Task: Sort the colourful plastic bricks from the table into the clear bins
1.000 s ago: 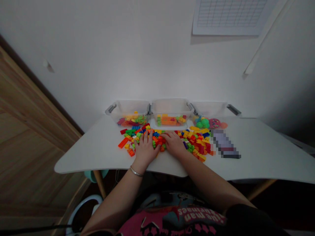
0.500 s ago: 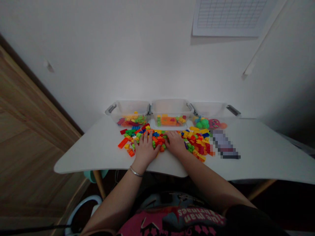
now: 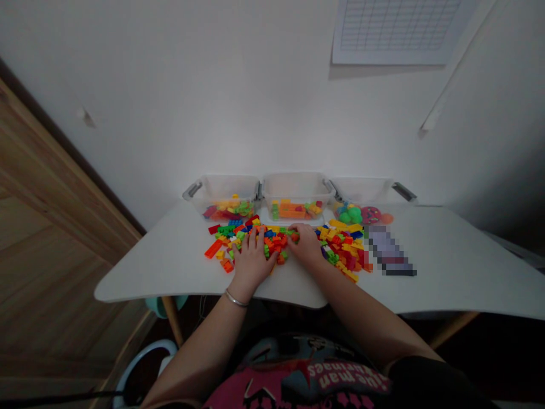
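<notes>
A loose heap of colourful plastic building bricks (image 3: 279, 241) lies on the white table (image 3: 162, 267). My left hand (image 3: 251, 255) rests on the left part of this heap, its fingers spread and palm down, with no brick seen gripped in it. Right of it, my right hand (image 3: 304, 244) is curled at the middle of the heap. Its thumb and fingertips close about a small green building brick (image 3: 293, 233), which the fingers partly cover. More bricks, mostly yellow and red (image 3: 344, 244), lie right of that hand.
Three clear bins stand along the wall: the left bin (image 3: 225, 184) and middle bin (image 3: 298, 182) contain bricks, and the right bin (image 3: 366, 187) has balls and round toys. A pixelated flat object (image 3: 389, 250) lies right of the heap. A gridded paper (image 3: 392, 34) hangs above.
My right hand has shifted slightly up, its fingers more curled, and a green brick now shows at its fingertips. My left hand stays in place on the heap.
</notes>
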The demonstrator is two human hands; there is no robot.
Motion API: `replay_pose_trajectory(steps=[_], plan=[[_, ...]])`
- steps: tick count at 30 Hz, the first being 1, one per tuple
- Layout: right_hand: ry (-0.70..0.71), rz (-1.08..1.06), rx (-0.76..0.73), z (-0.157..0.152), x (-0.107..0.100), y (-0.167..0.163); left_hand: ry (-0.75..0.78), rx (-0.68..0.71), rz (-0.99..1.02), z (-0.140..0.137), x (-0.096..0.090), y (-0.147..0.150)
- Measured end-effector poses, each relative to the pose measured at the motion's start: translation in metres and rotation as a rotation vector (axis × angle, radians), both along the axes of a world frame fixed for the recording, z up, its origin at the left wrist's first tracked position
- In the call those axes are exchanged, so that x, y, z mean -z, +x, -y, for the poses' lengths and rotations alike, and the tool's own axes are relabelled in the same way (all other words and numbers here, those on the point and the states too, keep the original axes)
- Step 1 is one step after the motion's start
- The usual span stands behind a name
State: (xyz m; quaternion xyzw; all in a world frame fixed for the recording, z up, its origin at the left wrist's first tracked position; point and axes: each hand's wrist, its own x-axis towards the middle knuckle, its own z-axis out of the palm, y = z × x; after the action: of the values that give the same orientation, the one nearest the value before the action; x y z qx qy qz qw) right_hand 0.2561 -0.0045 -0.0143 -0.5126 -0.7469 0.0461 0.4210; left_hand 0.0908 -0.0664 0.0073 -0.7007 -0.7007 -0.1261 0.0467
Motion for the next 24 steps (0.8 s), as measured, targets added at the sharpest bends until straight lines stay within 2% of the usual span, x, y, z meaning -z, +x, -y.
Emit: replay_pose_trajectory(steps=[5, 9, 11, 14, 17, 24], plan=[[0.159, -0.135, -0.019, -0.005, -0.016, 0.008, 0.011, 0.003, -0.004, -0.001, 0.003, -0.001], [0.297, -0.232, 0.027, -0.016, -0.046, 0.022, 0.005, 0.001, -0.004, -0.001, 0.002, 0.000], [0.324, -0.280, 0.073, -0.025, -0.061, 0.031, 0.000, 0.001, -0.003, 0.000, 0.001, 0.000], [0.309, -0.353, 0.112, -0.042, -0.079, 0.041, -0.008, -0.005, -0.004, -0.001, 0.001, 0.000], [0.288, -0.399, 0.132, -0.058, -0.087, 0.045, -0.009, -0.008, -0.002, -0.001, 0.001, 0.000], [0.166, -0.314, 0.142, -0.083, -0.082, 0.046, -0.014, -0.007, 0.009, -0.001, 0.001, 0.000]])
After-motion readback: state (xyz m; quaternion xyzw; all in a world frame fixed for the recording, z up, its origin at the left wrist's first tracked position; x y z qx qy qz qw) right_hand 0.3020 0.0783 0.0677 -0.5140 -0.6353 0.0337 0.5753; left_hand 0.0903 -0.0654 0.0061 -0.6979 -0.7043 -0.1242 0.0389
